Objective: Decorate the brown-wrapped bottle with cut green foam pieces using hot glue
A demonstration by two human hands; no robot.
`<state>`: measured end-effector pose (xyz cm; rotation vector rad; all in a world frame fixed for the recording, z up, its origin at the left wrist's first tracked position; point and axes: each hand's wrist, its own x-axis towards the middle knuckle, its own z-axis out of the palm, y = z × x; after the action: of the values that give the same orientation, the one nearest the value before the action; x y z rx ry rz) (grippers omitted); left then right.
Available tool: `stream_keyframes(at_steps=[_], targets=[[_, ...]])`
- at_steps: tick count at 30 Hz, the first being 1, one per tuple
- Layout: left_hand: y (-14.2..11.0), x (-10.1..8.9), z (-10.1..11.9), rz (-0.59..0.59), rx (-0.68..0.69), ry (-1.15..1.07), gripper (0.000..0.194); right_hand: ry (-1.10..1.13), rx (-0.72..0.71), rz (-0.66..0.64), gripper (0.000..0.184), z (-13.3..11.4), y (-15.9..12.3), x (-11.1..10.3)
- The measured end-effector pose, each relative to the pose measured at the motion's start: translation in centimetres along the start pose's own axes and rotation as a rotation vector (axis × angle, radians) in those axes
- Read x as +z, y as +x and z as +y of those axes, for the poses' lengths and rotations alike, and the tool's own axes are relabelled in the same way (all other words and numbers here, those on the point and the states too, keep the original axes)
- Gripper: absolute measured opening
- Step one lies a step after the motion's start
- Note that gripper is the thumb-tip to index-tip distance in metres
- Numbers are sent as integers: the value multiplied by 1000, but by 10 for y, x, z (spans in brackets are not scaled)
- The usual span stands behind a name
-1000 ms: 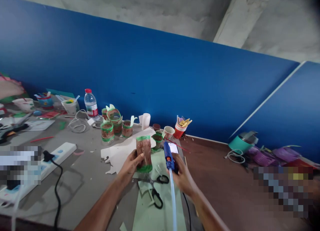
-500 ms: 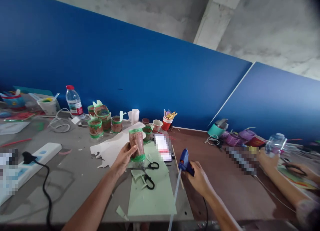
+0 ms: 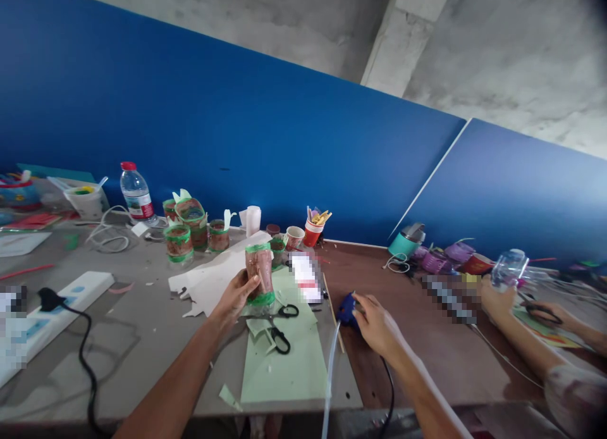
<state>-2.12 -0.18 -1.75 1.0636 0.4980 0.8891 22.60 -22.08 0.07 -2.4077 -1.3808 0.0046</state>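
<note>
My left hand (image 3: 238, 293) is closed around a clear plastic cup or bottle piece (image 3: 260, 268), painted brown with green bands at top and bottom. It is held upright over pale green paper (image 3: 284, 385). My right hand (image 3: 377, 322) has its fingers on a blue glue gun (image 3: 348, 309), low over the brown part of the table. A long translucent glue stick (image 3: 331, 376) sticks out of the gun toward me. Black-handled scissors (image 3: 281, 340) lie open on the green paper, with paper scraps (image 3: 260, 328) by the blades.
Several brown-and-green containers (image 3: 179, 241) stand at the back, beside a water bottle (image 3: 136, 195). A white power strip (image 3: 71, 309) with a black plug lies left. A red cup of sticks (image 3: 314, 230) is behind. At right, another person's hands (image 3: 497, 300) hold a clear bottle and scissors.
My right hand has shifted its grip upward on the glue gun, and the gun has turned and tipped lower. My left hand holds the painted piece much as before.
</note>
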Motion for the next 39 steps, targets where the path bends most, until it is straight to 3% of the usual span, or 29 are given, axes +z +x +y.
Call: stream_keyframes(at_steps=[3, 7, 14, 24, 39], targets=[[2, -2, -4, -15, 26, 14, 53, 41, -72, -57, 35, -40, 14, 1], [3, -5, -8, -22, 40, 43, 46, 10, -135, -145, 30, -91, 37, 20], [0, -5, -5, -35, 37, 34, 47, -158, -195, -251, 26, -137, 54, 51], [0, -2, -2, -32, 40, 24, 53, -265, -146, -366, 28, -151, 64, 64], [0, -4, -4, -24, 36, 55, 50, -213, -125, -332, 35, -149, 64, 67]])
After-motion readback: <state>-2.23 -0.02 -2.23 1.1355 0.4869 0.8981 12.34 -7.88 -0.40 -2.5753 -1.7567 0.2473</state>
